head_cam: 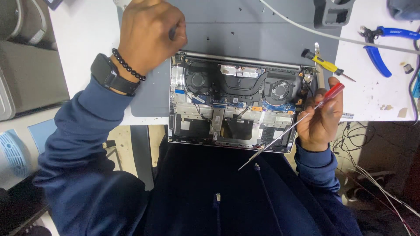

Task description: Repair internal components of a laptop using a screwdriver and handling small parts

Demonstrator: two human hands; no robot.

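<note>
At the far left a grey case (13, 65) sat beside the white table (83, 30), with a pale blue fan-like thing (13, 155) below it near the floor. The left hand (146, 37) was curled into a loose fist above the laptop's upper left corner, pinching a small dark tool (173, 31) whose tip was hidden; a black watch (107, 74) and a bead bracelet (127, 64) ringed that wrist. The open laptop (236, 105), its base cover off, lay on a grey mat (245, 30), its near edge hanging over the table's edge toward the person's lap. Two fans (197, 81) and a dark heat pipe showed inside. A white cable (306, 27) ran across the mat behind it, past a dark grey block (333, 13). The right hand (321, 116) rested against the laptop's right edge, fingers closed around a red-handled screwdriver (302, 118), the long shaft slanting down and left across the laptop's corner, tip over the lap. Just above that hand lay a yellow screwdriver (326, 65), and further right blue pliers (380, 48) on the bare table. Loose wires (367, 175) tangled on the floor at the right. Small screws dotted the mat.
</note>
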